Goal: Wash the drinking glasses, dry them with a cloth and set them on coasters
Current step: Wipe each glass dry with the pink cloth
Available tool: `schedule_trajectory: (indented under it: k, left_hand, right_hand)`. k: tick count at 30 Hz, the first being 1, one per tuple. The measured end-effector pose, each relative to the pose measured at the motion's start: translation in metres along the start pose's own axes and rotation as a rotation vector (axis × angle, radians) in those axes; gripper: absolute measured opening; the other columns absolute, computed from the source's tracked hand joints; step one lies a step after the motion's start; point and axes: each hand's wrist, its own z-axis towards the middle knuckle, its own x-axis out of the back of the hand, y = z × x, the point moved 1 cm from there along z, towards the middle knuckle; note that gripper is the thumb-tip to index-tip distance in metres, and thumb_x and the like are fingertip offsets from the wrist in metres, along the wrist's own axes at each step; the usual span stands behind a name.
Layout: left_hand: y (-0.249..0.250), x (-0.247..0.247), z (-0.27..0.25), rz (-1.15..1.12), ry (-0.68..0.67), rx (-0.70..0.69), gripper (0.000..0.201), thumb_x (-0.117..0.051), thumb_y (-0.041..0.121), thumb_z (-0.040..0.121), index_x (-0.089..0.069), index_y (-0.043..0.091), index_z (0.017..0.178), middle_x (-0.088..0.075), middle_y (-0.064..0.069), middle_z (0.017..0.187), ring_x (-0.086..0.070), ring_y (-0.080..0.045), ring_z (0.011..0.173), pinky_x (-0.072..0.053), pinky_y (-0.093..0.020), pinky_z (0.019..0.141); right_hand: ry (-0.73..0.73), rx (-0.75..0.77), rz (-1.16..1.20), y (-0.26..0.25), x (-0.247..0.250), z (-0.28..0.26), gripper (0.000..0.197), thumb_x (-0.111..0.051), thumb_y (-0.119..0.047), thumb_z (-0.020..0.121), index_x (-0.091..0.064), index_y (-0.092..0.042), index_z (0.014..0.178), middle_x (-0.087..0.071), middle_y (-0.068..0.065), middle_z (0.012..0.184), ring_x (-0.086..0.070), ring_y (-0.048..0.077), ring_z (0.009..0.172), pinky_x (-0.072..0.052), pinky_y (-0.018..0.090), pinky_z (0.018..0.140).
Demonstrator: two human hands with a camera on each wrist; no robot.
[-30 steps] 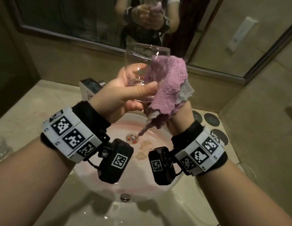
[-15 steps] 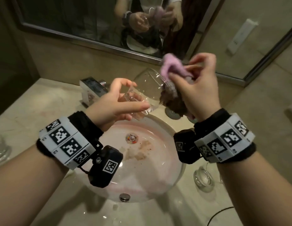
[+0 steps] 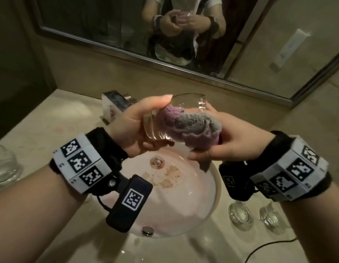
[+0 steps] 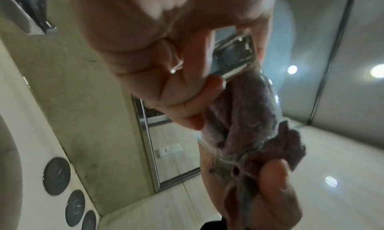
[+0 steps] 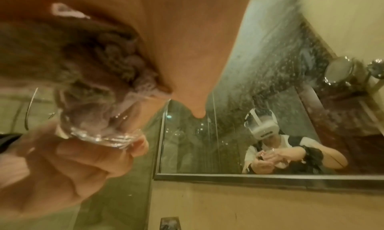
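Observation:
A clear drinking glass (image 3: 187, 103) lies on its side in the air above the sink. My left hand (image 3: 146, 120) grips it round the thick base, thumb on top and fingers underneath. A purple-grey cloth (image 3: 191, 124) is stuffed into the glass, with its bunched end sticking out of the mouth. My right hand (image 3: 221, 145) grips that bunched end, thumb below and fingers behind the rim. The left wrist view shows the glass base (image 4: 234, 56) and the cloth (image 4: 245, 112) inside it. Three dark round coasters (image 4: 56, 176) lie on the counter by the wall.
The round sink basin (image 3: 184, 205) with brown stains lies below the hands, and a faucet (image 3: 115, 103) stands behind it. Two more glasses (image 3: 239, 213) stand on the counter at lower right, another glass (image 3: 3, 164) at the left edge. A mirror runs along the back wall.
My right hand has come down from above the glass's mouth and the cloth is now pushed inside the glass. The glass has tipped onto its side and sits lower over the sink.

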Motion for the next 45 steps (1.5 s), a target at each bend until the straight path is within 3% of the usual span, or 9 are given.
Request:
schedule_trajectory:
  k: [4,10,13,17,27,31,34,38,45]
  left_hand:
    - [-0.001,-0.001,-0.001,0.014,0.026,0.054,0.043,-0.051,0.047,0.081,-0.07,0.009,0.086,-0.059,-0.015,0.078,-0.052,-0.014,0.046,-0.033,-0.01,0.03]
    - [0.0,-0.003,0.003,-0.041,-0.009,0.155,0.066,-0.047,0.054,0.082,-0.054,-0.001,0.118,-0.053,-0.021,0.084,-0.05,-0.013,0.047,-0.039,-0.012,0.031]
    - [-0.003,-0.011,0.007,-0.101,-0.025,0.214,0.073,-0.044,0.056,0.086,-0.048,-0.006,0.124,-0.052,-0.02,0.093,-0.054,-0.013,0.05,-0.04,-0.012,0.031]
    - [-0.002,-0.008,0.007,-0.056,0.049,0.266,0.058,-0.048,0.054,0.08,-0.053,0.004,0.11,-0.056,-0.015,0.077,-0.05,-0.012,0.043,-0.036,-0.011,0.029]
    - [0.002,-0.009,0.014,-0.064,0.126,0.309,0.024,-0.043,0.049,0.089,-0.057,0.03,0.087,-0.052,-0.004,0.077,-0.041,-0.01,0.039,-0.027,-0.007,0.031]
    - [0.004,-0.003,0.011,-0.096,0.116,0.293,0.031,-0.044,0.05,0.088,-0.057,0.022,0.087,-0.055,-0.008,0.078,-0.042,-0.009,0.039,-0.029,-0.009,0.028]
    - [0.001,-0.001,0.01,-0.026,0.078,0.25,0.048,-0.046,0.05,0.087,-0.056,0.007,0.104,-0.058,-0.015,0.083,-0.044,-0.01,0.041,-0.033,-0.011,0.028]
    - [-0.007,-0.001,0.01,0.143,0.057,0.146,0.071,-0.045,0.049,0.084,-0.049,-0.013,0.119,-0.065,-0.014,0.089,-0.039,-0.015,0.048,-0.033,-0.012,0.031]
    - [0.013,0.0,0.022,0.41,0.254,-0.101,0.046,-0.054,0.051,0.08,-0.05,0.007,0.096,-0.064,-0.011,0.08,-0.054,-0.01,0.046,-0.034,-0.017,0.035]
  right_hand:
    - [0.021,-0.028,-0.063,-0.003,0.004,0.0,0.048,-0.064,-0.051,0.066,-0.048,-0.045,0.112,-0.058,-0.036,0.113,-0.046,-0.013,0.118,0.017,0.017,0.112]
    - [0.121,0.004,0.363,-0.005,0.003,-0.012,0.058,-0.075,-0.023,0.065,-0.056,-0.034,0.118,-0.066,-0.012,0.113,-0.063,0.008,0.104,-0.051,0.021,0.086]
    - [0.11,0.069,0.146,-0.008,-0.004,-0.006,0.05,-0.073,-0.039,0.07,-0.058,-0.038,0.117,-0.066,-0.017,0.112,-0.06,0.003,0.108,-0.02,0.053,0.114]
    - [0.022,0.182,-0.309,-0.006,0.004,-0.005,0.039,-0.055,-0.037,0.08,-0.059,-0.024,0.117,-0.069,-0.005,0.11,-0.061,0.005,0.109,0.021,0.045,0.113]
    - [-0.003,0.282,-0.919,0.023,0.002,0.002,0.063,-0.047,-0.035,0.088,-0.022,-0.019,0.144,-0.043,-0.002,0.144,-0.044,0.013,0.131,0.012,0.06,0.11]
    - [0.017,0.179,-0.566,0.015,0.0,0.014,0.065,-0.052,-0.034,0.083,-0.028,-0.029,0.143,-0.046,-0.018,0.135,-0.039,-0.006,0.127,0.013,0.051,0.114]
    - [-0.08,-0.104,-0.07,0.007,0.001,0.014,0.055,-0.065,-0.038,0.08,-0.041,-0.043,0.129,-0.059,-0.03,0.103,-0.053,-0.014,0.09,-0.034,0.008,0.097]
    - [-0.096,-0.26,0.41,0.015,-0.006,0.005,0.059,-0.076,-0.032,0.068,-0.057,-0.02,0.122,-0.068,0.008,0.088,-0.059,0.029,0.07,-0.051,0.035,0.064]
    - [0.141,-0.119,0.822,0.017,-0.01,0.012,0.022,-0.055,-0.004,0.072,-0.071,-0.015,0.08,-0.063,-0.005,0.062,-0.056,0.004,0.052,-0.045,0.011,0.046]
